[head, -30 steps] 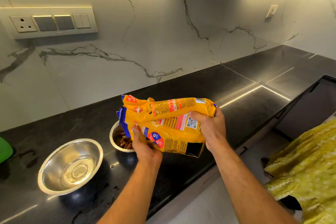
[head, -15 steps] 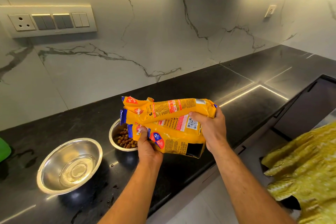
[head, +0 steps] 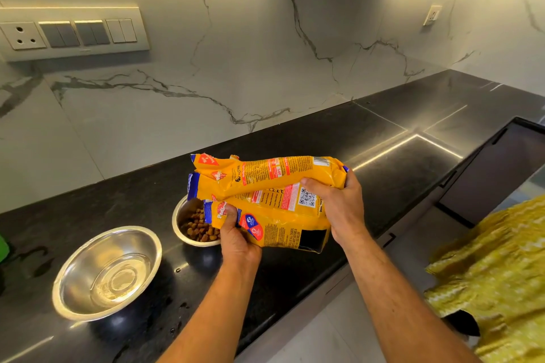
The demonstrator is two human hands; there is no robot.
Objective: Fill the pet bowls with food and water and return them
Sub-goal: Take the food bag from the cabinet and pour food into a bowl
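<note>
A yellow pet food bag [head: 274, 191] is held sideways above the black counter [head: 324, 138], its open blue-edged mouth over a small steel bowl [head: 180, 225] that holds brown kibble [head: 200, 228]. My left hand [head: 236, 239] grips the bag near its mouth, thumb on the front. My right hand [head: 336, 209] grips the bag's far end from above. A larger steel bowl [head: 106, 271] with water in it stands to the left on the counter.
A marble wall with a switch panel [head: 70, 32] rises behind the counter. Water drops lie around the larger bowl. A green object [head: 3, 247] shows at the left edge. Yellow cloth [head: 495, 274] hangs at the right, above a dark opening [head: 501, 168].
The bag's mouth has lifted and shifted slightly right, so more kibble shows in the small bowl. My left hand has slid along the bag's front toward its mouth.
</note>
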